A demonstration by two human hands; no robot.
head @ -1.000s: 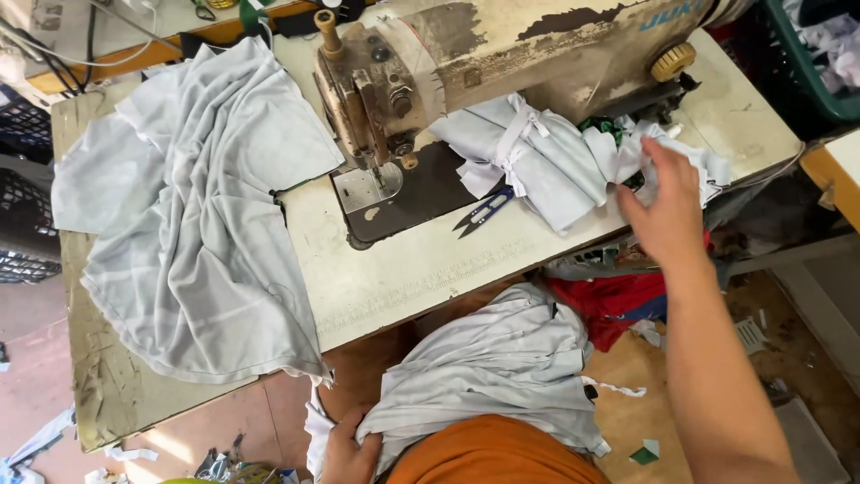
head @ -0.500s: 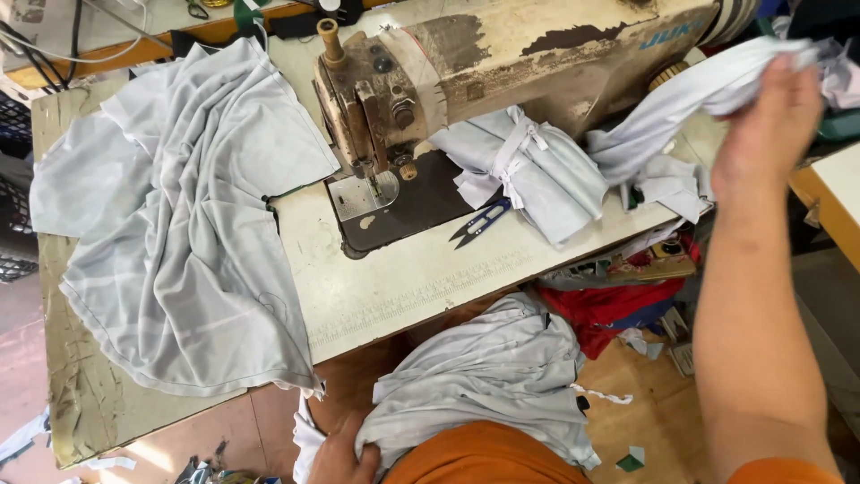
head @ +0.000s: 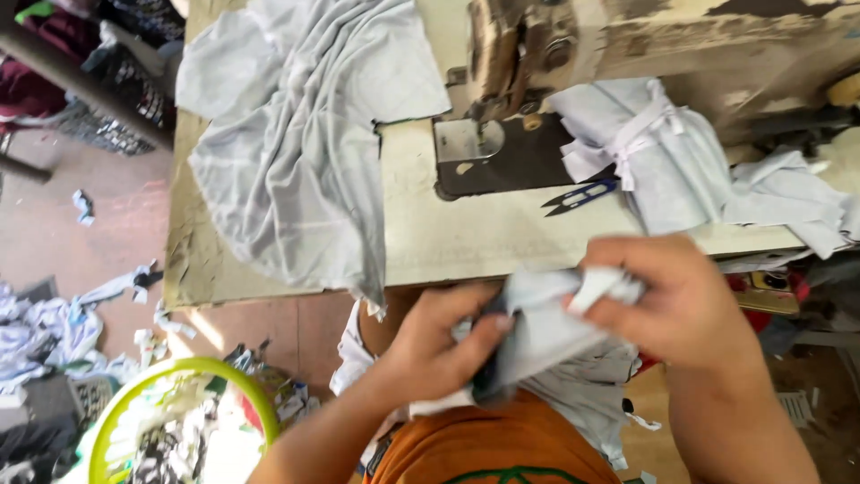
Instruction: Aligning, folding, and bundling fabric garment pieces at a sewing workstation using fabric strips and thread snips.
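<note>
pale cloth piece (head: 537, 327) between both grips

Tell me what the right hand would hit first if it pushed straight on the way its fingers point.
Probably the left hand: the right hand points leftward across the pale cloth piece both grip, though depth is hard to judge.

No packages, no labels, no signs (nor any screens)

Pale grey-blue cloth piece (head: 546, 332) in my hands; dark blue snips (head: 580, 195) beyond them; lime-green basket (head: 179, 376) to their left.
</note>
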